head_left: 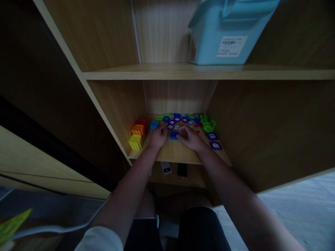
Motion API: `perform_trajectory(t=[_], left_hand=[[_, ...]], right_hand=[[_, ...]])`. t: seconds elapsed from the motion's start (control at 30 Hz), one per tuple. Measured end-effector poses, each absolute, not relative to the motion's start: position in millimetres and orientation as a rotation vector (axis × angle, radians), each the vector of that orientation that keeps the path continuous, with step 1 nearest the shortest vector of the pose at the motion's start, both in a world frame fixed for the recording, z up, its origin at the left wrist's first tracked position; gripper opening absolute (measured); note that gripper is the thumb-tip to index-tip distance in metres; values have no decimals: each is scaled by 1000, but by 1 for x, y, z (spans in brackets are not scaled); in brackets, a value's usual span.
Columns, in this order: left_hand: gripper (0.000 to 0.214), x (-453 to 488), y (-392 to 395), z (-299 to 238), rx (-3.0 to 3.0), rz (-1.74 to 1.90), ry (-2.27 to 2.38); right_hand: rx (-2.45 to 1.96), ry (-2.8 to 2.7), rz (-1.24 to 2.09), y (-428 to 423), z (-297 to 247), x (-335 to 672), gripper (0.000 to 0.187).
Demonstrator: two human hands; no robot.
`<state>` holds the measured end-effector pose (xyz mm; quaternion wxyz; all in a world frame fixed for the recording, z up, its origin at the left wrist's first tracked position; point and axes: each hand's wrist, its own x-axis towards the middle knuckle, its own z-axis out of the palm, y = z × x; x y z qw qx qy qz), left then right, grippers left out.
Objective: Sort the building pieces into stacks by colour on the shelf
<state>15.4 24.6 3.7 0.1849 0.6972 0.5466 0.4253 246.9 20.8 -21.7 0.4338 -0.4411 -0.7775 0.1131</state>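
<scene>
Both my hands reach into a low wooden shelf compartment. My left hand (158, 137) and my right hand (190, 138) close their fingers from either side on a small blue interlocking plastic tile (173, 135) lying on the shelf board (178, 153). Behind them lies a scatter of several blue, purple and green tiles (183, 119). A pile of green tiles (208, 124) sits at the back right, and two purple tiles (214, 141) lie to the right of my right hand. The grip itself is dim and small.
At the left of the compartment stand stacked tiles in yellow (135, 142), orange (138, 130) and red (141, 122). A light blue plastic box (225, 35) with a label stands on the shelf above. A white device (165, 168) and a dark one (182, 169) lie below the board.
</scene>
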Motion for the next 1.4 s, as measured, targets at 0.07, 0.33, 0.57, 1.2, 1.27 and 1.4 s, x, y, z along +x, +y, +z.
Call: perform_trajectory(t=[0.07,0.33,0.57,1.2,1.27,1.4], left_hand=[[23,16,24,5,1970,1179,1543],[23,17,22,7,1985,1162,1562],[19,16,21,8,1990,1158,1567],[22,16,21,8,1988,1147,1584],[21,16,21,8,1988,1148,1585],[21,16,22,7,2003,1160,1591]], right_hand=[[-1102,-1926,268,22,-22,247,32],[-1151,-1923,242,20,-16,247,26],[-1287,-1826,114,24,-15,251,27],[-1714,-1570,-97,61,-35,270,43],[-1700,-1557,-102,62,-36,272,46],[-1696,-1551,-93,64,-35,275,54]])
